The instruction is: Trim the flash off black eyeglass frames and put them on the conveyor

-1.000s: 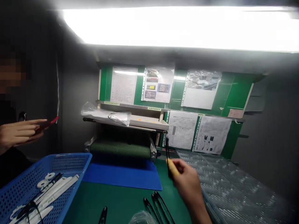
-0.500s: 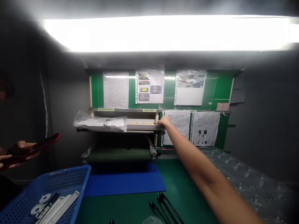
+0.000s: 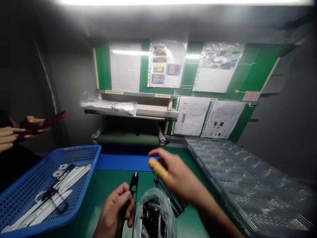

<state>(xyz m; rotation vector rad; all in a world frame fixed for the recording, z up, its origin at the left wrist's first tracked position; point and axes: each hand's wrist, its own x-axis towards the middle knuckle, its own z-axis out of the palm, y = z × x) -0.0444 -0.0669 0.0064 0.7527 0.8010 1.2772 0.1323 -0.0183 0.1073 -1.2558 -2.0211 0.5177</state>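
My left hand (image 3: 114,211) is closed around a long, thin black plastic part (image 3: 134,183) with a rounded top and a hole near it, held upright. My right hand (image 3: 173,172) hovers over the bench, fingers apart, a yellow wrap on one digit and nothing visible in its grasp. Below and between the hands stands a clear plastic bag (image 3: 170,211) filled with small black pieces (image 3: 152,215). Several similar long black parts (image 3: 170,198) lie on the green bench under my right hand.
At left, a blue basket (image 3: 97,153) holds white strips and rings. Clear trays (image 3: 245,175) are stacked at right. A small conveyor (image 3: 128,138) sits behind a blue mat (image 3: 123,162), beneath a shelf (image 3: 156,110). Another person's hands (image 3: 32,125) hold a phone (image 3: 55,117).
My right hand has come down from the shelf's right end to above the bench. My left hand has entered view holding a black part. The view has tilted downward.
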